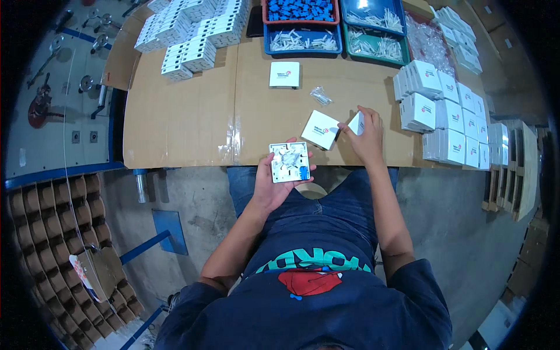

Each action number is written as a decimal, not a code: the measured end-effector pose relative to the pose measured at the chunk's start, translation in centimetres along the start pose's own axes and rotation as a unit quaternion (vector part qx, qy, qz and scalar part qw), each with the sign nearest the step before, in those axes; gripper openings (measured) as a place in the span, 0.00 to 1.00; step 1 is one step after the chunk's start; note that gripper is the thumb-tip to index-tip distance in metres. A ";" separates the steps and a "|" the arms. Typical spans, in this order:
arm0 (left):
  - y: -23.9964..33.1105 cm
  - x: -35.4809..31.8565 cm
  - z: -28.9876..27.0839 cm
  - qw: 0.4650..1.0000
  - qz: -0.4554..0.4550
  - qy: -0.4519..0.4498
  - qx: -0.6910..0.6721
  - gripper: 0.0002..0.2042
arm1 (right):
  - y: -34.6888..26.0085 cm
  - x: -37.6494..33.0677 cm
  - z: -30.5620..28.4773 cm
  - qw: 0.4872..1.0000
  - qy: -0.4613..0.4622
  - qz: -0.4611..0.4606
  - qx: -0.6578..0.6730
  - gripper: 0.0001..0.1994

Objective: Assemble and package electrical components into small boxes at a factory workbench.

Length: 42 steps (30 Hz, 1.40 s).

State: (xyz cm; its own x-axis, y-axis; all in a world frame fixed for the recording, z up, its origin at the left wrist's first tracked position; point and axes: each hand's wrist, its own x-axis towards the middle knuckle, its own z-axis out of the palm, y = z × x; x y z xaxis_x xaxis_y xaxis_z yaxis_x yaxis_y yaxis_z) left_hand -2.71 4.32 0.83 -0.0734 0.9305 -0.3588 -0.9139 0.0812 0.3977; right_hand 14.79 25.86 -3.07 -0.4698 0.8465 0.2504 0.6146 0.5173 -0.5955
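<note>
My left hand (267, 188) holds a square white plastic box base (281, 173) over the table's near edge, its inner side up. Inside it lie a small clear bag (289, 157) and a blue piece (304, 172) in one corner. My right hand (370, 140) is closed around a white square cover (356, 123), partly hidden by the fingers. Just left of that hand, another white cover (320, 130) with a printed mark lies on the cardboard. A small clear bag of parts (320, 95) lies farther off, near a third white box (284, 75).
White boxes are stacked at the far left (192, 55) and at the right (449, 119). Along the back stand a blue tray of white pieces (303, 52), a red tray of blue pieces (265, 13) and a green tray (373, 56). Clear bags (429, 44) are heaped beside them.
</note>
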 end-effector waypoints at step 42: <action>0.4 2.5 -1.0 0.996 0.012 0.024 -0.087 0.31 | -7.7 0.7 -1.0 0.943 -0.237 -0.085 0.217 0.19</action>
State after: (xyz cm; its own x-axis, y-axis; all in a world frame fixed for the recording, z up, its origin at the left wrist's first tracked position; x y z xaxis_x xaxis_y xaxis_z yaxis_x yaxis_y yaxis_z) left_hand -3.66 6.33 -0.76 -0.1118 0.9130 -0.3924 -0.9664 -0.0079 0.2569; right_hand 10.33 22.56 2.43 -0.8325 0.5506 0.0617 0.2363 0.4536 -0.8593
